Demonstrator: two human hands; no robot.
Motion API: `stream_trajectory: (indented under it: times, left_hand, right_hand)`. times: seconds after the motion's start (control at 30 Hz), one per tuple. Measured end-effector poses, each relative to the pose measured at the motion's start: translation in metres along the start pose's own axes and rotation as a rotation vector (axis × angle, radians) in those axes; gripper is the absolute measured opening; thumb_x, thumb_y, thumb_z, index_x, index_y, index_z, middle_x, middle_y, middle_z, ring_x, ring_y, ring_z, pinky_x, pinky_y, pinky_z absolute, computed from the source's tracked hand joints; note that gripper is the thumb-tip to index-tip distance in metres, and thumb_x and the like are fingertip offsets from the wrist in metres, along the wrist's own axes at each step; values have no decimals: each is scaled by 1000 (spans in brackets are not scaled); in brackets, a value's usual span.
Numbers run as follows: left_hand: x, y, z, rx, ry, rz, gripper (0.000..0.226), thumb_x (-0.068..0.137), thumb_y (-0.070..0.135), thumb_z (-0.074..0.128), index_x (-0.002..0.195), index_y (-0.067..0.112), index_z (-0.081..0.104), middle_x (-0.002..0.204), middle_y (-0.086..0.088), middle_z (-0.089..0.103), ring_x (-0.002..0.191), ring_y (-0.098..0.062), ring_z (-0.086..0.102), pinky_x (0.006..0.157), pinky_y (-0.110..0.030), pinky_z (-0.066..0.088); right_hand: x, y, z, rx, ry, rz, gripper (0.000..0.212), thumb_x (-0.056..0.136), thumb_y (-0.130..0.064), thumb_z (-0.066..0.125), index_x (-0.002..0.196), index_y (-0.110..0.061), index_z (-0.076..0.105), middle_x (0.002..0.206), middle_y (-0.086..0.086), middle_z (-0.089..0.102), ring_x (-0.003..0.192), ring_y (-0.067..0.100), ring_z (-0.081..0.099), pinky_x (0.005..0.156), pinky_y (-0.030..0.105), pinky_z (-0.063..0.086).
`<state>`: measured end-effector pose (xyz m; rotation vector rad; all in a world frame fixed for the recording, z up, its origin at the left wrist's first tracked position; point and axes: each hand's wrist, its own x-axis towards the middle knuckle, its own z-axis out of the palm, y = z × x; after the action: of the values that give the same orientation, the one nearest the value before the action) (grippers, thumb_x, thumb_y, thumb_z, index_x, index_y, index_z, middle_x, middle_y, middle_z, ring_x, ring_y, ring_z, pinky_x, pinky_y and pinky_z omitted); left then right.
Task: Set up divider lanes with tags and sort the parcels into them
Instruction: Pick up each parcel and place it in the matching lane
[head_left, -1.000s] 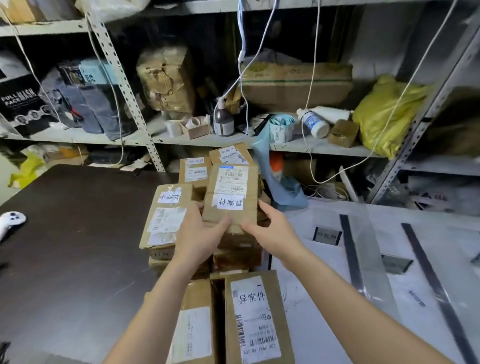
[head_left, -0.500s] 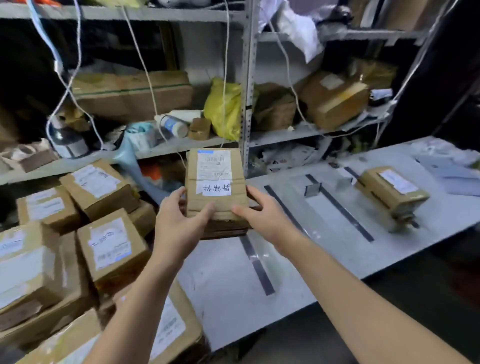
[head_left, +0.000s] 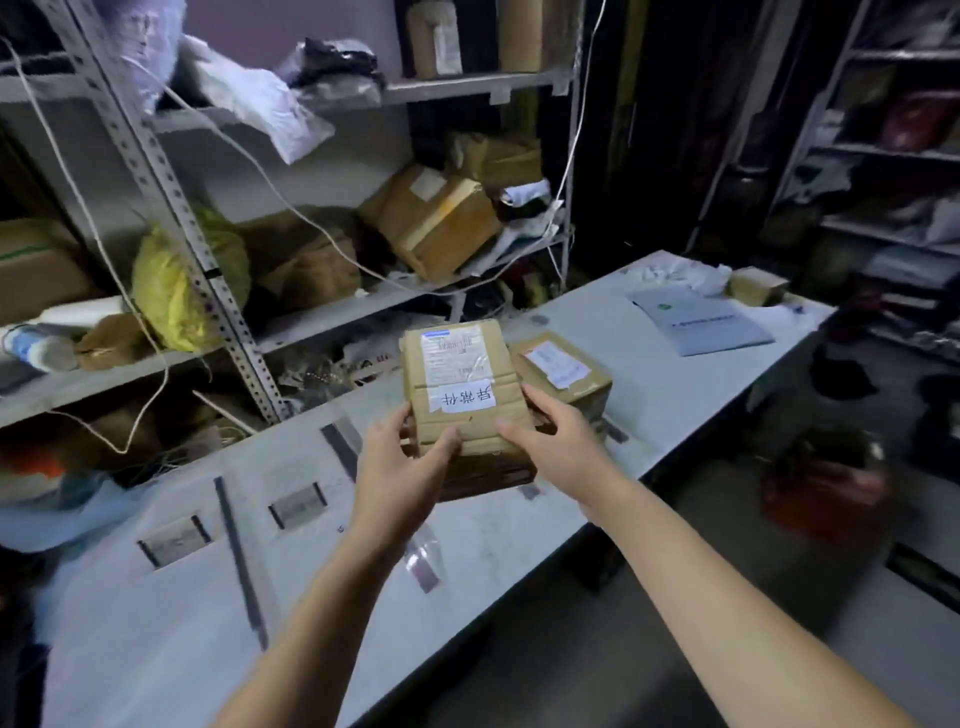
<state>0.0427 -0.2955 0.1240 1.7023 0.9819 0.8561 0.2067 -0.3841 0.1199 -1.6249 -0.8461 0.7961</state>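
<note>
Brown cardboard parcel (head_left: 462, 384), white-tagged, held at near end between left hand (head_left: 400, 467) and right hand (head_left: 563, 441) (both grips curled on it); long axis points away over pale grey bench (head_left: 675, 384).

All that shows of the person from here is a pair of arms: a slim, smooth left forearm (head_left: 311, 623) and a right forearm (head_left: 727, 597) of the same build, both bare along the whole length in sight. The left hand (head_left: 400, 467) and the right hand (head_left: 561, 441) are bare too, with slender fingers (head_left: 441, 441). The nails are too blurred to make out.
</note>
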Motion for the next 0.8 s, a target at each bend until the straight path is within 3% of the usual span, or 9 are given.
stream_trajectory:
  times: [0.07, 0.17, 0.3, 0.4, 0.43, 0.53, 0.6, 0.7, 0.8]
  left_hand:
    - [12, 9, 46, -6, -45, -2, 25, 90, 30, 73, 110, 44, 66, 112, 5, 68, 101, -10, 67, 78, -28, 59]
    - [32, 21, 99, -10, -85, -24, 24, 92, 28, 72, 106, 46, 63, 115, 4, 66, 100, -7, 65, 84, -36, 61]
    - [72, 18, 148, -40, -117, -63, 24, 93, 21, 72, 100, 43, 63, 105, 17, 71, 90, 6, 67, 86, -31, 60]
    - [107, 9, 174, -56, -122, -107, 25, 92, 25, 73, 109, 41, 63, 107, 17, 70, 93, 2, 66, 79, -24, 59]
    - [119, 4, 182, -62, -119, -113, 27, 92, 26, 73, 113, 40, 64, 108, 17, 70, 92, 2, 66, 78, -22, 57]
    - [158, -14, 200, -61, -100, -124, 30, 92, 22, 73, 120, 31, 66, 103, 19, 70, 84, 13, 65, 69, -11, 53]
    - [180, -25, 211, -50, -85, -143, 29, 92, 21, 73, 119, 28, 66, 101, 20, 70, 81, 17, 63, 66, -8, 52]
    - [204, -39, 222, -12, -79, -184, 35, 87, 31, 75, 122, 28, 68, 104, 18, 72, 85, 9, 66, 82, -26, 60]
    - [218, -50, 232, 72, -103, -230, 57, 77, 49, 76, 128, 29, 61, 113, 15, 68, 97, -3, 67, 88, -37, 60]
  right_hand:
    - [17, 12, -44, -9, 33, 32, 67, 76, -49, 71, 141, -41, 56, 126, -21, 67, 119, 7, 62, 104, 39, 52]
    - [43, 23, -94, -28, 64, 64, 69, 76, -52, 70, 142, -42, 54, 125, -20, 67, 118, 9, 63, 101, 38, 54]
    - [89, 35, -134, -27, 53, 69, 43, 95, -29, 66, 137, -38, 60, 120, -16, 70, 112, 10, 66, 85, 26, 57]
    - [132, 44, -147, -65, 56, 101, 46, 93, -28, 63, 137, -41, 58, 120, -16, 71, 102, 11, 68, 64, 18, 55]
    - [147, 47, -148, -86, 60, 107, 48, 91, -30, 63, 137, -43, 58, 119, -17, 72, 102, 10, 68, 66, 21, 57]
    - [193, 57, -149, -159, 67, 135, 48, 86, -28, 60, 132, -44, 60, 114, -22, 72, 108, 8, 68, 96, 39, 57]
    - [219, 61, -150, -182, 47, 186, 53, 86, -23, 59, 135, -41, 59, 115, -21, 72, 108, 8, 68, 99, 40, 55]
    - [249, 68, -155, -239, 20, 234, 57, 83, -26, 61, 138, -37, 57, 118, -20, 71, 108, 6, 68, 100, 39, 55]
    - [267, 77, -161, -272, 15, 266, 48, 86, -18, 59, 131, -37, 62, 114, -20, 71, 104, 6, 69, 93, 35, 58]
